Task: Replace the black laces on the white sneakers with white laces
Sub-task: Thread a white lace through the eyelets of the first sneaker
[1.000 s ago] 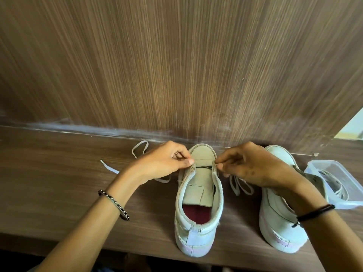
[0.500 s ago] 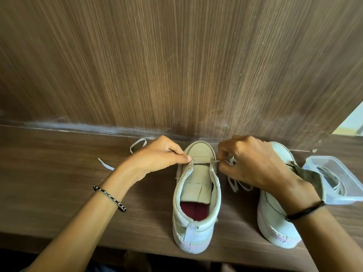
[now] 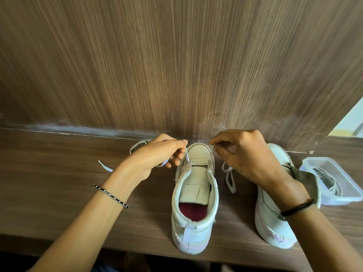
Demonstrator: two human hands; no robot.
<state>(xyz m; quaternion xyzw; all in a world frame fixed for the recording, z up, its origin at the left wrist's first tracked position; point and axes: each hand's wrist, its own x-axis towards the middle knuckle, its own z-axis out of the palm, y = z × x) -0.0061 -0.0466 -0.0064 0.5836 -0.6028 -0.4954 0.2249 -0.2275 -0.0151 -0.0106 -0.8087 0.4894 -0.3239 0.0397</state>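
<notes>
Looked down on a wooden tabletop (image 3: pixel 59 183) backed by a wood-grain panel (image 3: pixel 176 65). Showed a white sneaker (image 3: pixel 194 218) at centre, heel toward the viewer, red insole visible. Pinched a white lace (image 3: pixel 186 153) above the shoe's left eyelet row with the curled fingers of the left hand (image 3: pixel 157 156); pinched its other part above the right row with the curled right hand (image 3: pixel 245 158). Showed loose lace tails lying on the tabletop on either side. Showed a second white sneaker (image 3: pixel 275 222) just to the right, partly under the right wrist, beside a clear plastic container (image 3: pixel 351 189) holding coiled laces (image 3: pixel 330 181).
</notes>
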